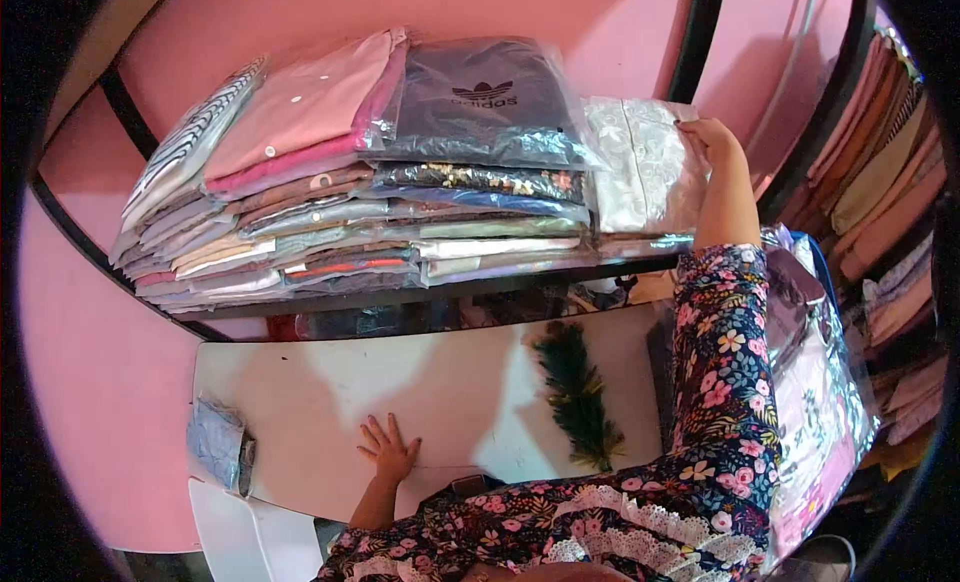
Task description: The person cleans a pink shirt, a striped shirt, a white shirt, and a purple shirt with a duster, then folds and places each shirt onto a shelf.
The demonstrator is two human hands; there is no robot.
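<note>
Your right hand (712, 140) is up at the shelf (400, 300), fingers curled over the top right edge of a white garment in a clear wrapper (640, 167). The thumb is hidden behind the packet, so I cannot tell whether you grip it or only touch it. That white packet sits at the right end of the shelf, tipped up on a low pile and touching the tall stack whose top piece is a dark wrapped garment with a logo (480, 102). A pink folded garment (310, 107) and a striped one (195, 132) top the piles further left. Your left hand (390, 450) lies flat on the white tabletop (330, 382), fingers spread wide and holding nothing, apparently bracing you as you lean in. The step in hand looks like handling that one packet at the shelf, whether seating it or drawing it out. Whichever it is, the next move calls for a firm pinch on the slippery wrapper and a path that stays off the tall stack, since a nudge could slide the loose top packets. Mind the big clear bag (820, 402) hanging by your right arm, and the green sprig (578, 397) and small blue packet (218, 442) lying on the tabletop below.
</note>
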